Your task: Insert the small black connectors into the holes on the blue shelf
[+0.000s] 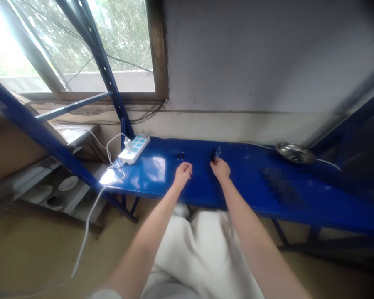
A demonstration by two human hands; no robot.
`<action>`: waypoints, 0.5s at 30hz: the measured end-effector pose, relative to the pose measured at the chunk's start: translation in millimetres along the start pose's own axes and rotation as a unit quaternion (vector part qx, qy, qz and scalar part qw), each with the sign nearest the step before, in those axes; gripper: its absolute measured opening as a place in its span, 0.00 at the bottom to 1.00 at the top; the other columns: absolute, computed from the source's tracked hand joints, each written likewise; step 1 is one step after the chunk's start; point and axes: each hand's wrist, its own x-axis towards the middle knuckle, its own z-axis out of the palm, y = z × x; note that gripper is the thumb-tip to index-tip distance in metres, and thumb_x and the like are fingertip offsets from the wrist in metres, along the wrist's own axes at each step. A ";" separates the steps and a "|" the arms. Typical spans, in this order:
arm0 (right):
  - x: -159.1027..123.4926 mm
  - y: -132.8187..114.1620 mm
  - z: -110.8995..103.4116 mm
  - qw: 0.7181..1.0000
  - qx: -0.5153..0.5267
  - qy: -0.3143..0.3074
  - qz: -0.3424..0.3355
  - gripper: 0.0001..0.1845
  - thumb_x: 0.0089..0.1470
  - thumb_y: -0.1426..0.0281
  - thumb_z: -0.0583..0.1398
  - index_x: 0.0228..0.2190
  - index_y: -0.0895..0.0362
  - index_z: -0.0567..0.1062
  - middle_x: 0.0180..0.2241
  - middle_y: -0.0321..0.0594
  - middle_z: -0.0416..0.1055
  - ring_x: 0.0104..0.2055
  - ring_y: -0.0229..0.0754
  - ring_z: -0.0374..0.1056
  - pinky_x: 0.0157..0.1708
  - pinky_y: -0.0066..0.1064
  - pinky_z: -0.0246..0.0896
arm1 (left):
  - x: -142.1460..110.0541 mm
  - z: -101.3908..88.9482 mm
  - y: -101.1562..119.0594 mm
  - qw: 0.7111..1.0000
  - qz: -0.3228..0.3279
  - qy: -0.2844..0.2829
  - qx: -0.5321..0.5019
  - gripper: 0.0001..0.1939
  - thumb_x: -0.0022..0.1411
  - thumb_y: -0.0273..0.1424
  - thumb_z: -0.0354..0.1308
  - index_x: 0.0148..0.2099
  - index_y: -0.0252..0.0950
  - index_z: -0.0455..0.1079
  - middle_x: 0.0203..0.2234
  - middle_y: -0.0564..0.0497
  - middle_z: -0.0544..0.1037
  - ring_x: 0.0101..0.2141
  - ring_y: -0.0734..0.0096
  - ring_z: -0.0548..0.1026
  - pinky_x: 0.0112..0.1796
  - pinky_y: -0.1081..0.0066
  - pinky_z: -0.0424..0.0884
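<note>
My right hand (pixel 222 168) grips a small dark object (pixel 213 154) with thumb and fingers over the blue table (pixel 199 187); its exact kind is too small to tell. Beside that object lie several tiny clear pieces (pixel 218 151). To the left, my left hand (pixel 183 174) is curled with its fingertips together, and whatever may be between them is hidden. Just beyond it, two small black cylinders with lighter ends (pixel 180 156) stand or lie side by side on the table.
A white power strip (pixel 136 148) with a plugged-in charger sits at the table's left end, its cable hanging to the floor. A shiny metal bowl (pixel 295 153) is at the back right. Blue shelf posts (pixel 102 62) rise at the left. Tiny bits (pixel 242 147) lie near the back edge.
</note>
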 end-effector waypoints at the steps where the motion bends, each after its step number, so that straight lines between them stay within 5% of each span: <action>1: -0.4 0.4 0.1 1.000 0.001 -0.001 0.000 0.11 0.50 0.64 0.54 0.32 0.58 0.71 0.31 0.45 0.73 0.31 0.43 0.68 0.26 0.30 0.59 | -0.3 -0.2 0.3 1.000 0.001 -0.002 0.003 0.07 0.56 0.32 0.51 0.35 0.34 0.66 0.19 0.56 0.67 0.16 0.83 0.63 0.20 0.79 0.59; 15: 12.3 12.3 -6.5 0.998 -0.008 -0.009 0.058 0.12 0.49 0.70 0.56 0.34 0.62 0.74 0.32 0.53 0.73 0.35 0.48 0.70 0.32 0.34 0.61 | -3.3 0.7 8.3 1.000 -0.009 0.005 0.010 0.06 0.55 0.31 0.51 0.34 0.34 0.65 0.18 0.57 0.66 0.15 0.83 0.62 0.20 0.79 0.59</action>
